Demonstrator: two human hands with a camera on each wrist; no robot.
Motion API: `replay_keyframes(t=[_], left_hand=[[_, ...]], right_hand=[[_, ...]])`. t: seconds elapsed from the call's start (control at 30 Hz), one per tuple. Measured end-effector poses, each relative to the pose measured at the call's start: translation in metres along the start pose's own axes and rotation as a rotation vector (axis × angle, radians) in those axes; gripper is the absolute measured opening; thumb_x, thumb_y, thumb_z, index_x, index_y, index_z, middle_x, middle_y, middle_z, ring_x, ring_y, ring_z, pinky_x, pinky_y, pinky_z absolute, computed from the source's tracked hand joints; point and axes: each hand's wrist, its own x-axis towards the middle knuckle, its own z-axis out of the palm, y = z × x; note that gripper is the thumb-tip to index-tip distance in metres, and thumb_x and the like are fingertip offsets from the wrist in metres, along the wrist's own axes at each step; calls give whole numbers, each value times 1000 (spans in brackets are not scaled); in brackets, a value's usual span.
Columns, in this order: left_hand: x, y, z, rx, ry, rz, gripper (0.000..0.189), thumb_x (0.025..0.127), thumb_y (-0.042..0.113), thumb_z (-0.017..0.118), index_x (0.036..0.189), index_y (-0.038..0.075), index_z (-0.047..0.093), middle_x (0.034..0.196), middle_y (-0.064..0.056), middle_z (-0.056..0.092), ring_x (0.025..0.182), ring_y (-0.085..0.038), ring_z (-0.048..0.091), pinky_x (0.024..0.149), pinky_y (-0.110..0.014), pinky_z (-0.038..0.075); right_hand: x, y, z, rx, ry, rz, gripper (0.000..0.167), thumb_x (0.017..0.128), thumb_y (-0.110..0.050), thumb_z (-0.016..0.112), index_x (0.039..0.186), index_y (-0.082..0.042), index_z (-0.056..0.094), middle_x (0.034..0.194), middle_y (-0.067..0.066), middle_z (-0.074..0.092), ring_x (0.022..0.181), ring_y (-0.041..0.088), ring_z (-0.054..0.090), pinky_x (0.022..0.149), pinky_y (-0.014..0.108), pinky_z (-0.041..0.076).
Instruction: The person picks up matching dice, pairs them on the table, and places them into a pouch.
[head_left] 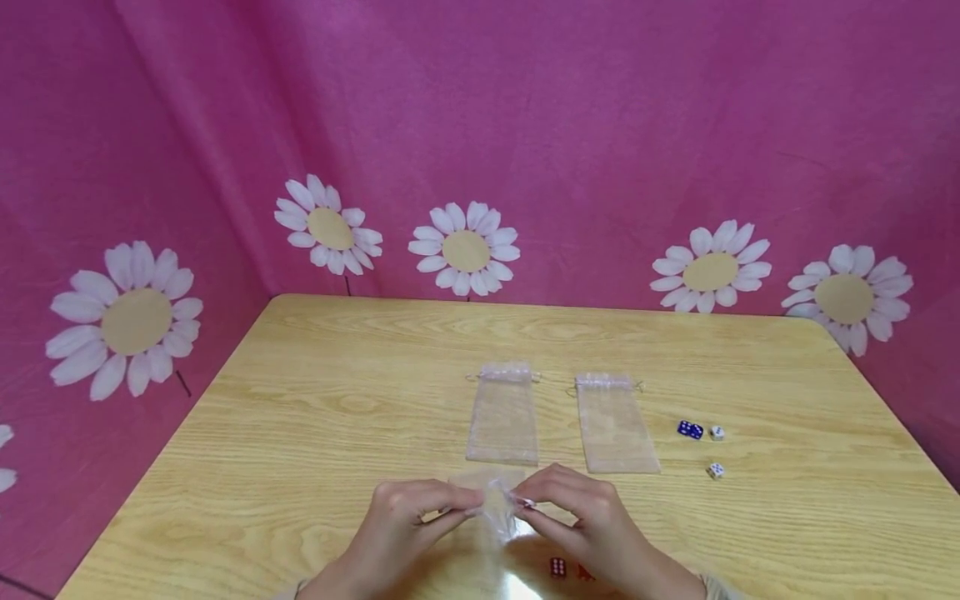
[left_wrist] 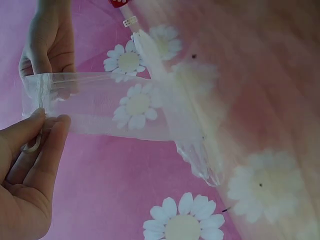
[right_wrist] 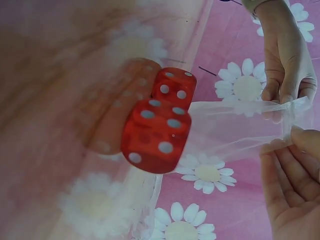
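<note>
One sheer bag (left_wrist: 95,117) partly behind fingers (left_wrist: 55,145)

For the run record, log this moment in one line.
left hand: pinches sheer bag; right hand: pinches it too; red dice: near right hand; other bags: lying beyond

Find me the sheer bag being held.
In the head view, the held bag is low centre, pinched between the left hand and the right hand, just below a flat bag.
</note>
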Motion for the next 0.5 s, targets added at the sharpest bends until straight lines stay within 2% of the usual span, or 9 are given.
replay_keyframes(t=[0.2, 0.33, 0.5], left_hand=[[-1, 0, 4, 9, 5, 2, 23, 70, -5, 80, 90, 7, 78, 85, -5, 78, 77, -11, 75, 74, -10, 56], [-1, 1, 4, -15, -1, -47, 16, 75, -2, 78, 89, 7, 78, 84, -5, 78, 76, -13, 75, 72, -10, 56], [-1, 2, 4, -24, -7, -96, 12, 77, 0, 78, 88, 6, 78, 83, -5, 78, 75, -11, 74, 71, -9, 56]], right_hand=[[-2, -2, -3, -39, -41, 41, 9, 94, -15, 65, 95, -10, 73, 89, 0, 75, 83, 11, 70, 83, 13, 55], [-5, -4, -6, -61, -60, 72, 6, 91, -13, 69, 95, -11, 73, 91, -2, 75, 84, 10, 70, 83, 12, 55], [-7, -4, -8, -67, -79, 99, 17, 83, -6, 76, 99, -11, 72, 93, -1, 75, 85, 10, 70, 83, 11, 55]])
